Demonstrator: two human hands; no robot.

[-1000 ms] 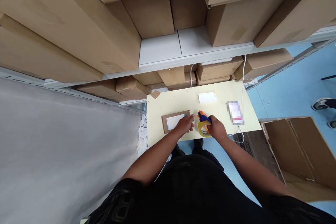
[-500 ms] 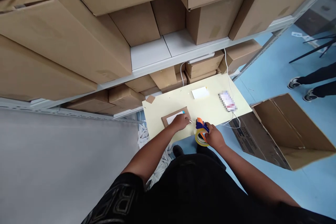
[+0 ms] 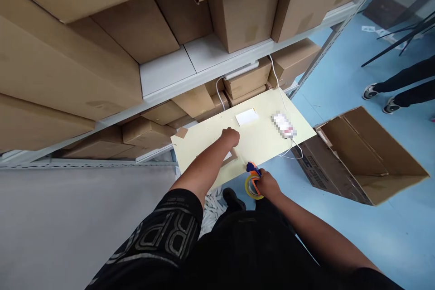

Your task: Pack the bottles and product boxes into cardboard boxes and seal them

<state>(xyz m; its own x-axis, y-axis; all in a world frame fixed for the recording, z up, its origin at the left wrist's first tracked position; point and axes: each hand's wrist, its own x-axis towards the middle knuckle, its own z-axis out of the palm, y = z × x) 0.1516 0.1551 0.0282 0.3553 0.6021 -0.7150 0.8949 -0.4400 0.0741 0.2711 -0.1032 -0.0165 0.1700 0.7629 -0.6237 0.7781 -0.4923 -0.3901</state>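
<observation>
My right hand (image 3: 268, 185) is closed round a blue and orange tape dispenser (image 3: 253, 168) with a yellowish roll of tape (image 3: 250, 189), held at the table's near edge. My left hand (image 3: 231, 137) is closed above the middle of the table; whatever its fingers hold, if anything, is hidden. Beneath my left forearm lies a small flat cardboard box (image 3: 232, 157) with a white label, mostly covered by the arm. Just beyond my left hand is a white pad or stack of labels (image 3: 247, 117).
A blurred-out phone-like item (image 3: 284, 124) with a white cable lies on the cream table (image 3: 261, 142). Shelves of cartons (image 3: 251, 13) rise behind it. An open large carton (image 3: 370, 158) stands at right; another person's legs (image 3: 404, 79) are beyond. Paper strips (image 3: 212, 210) litter the floor.
My left hand has moved from the small box's right edge toward the far side of the table, its forearm now covering the box. My right hand still holds the dispenser, slightly lower. The view has shifted.
</observation>
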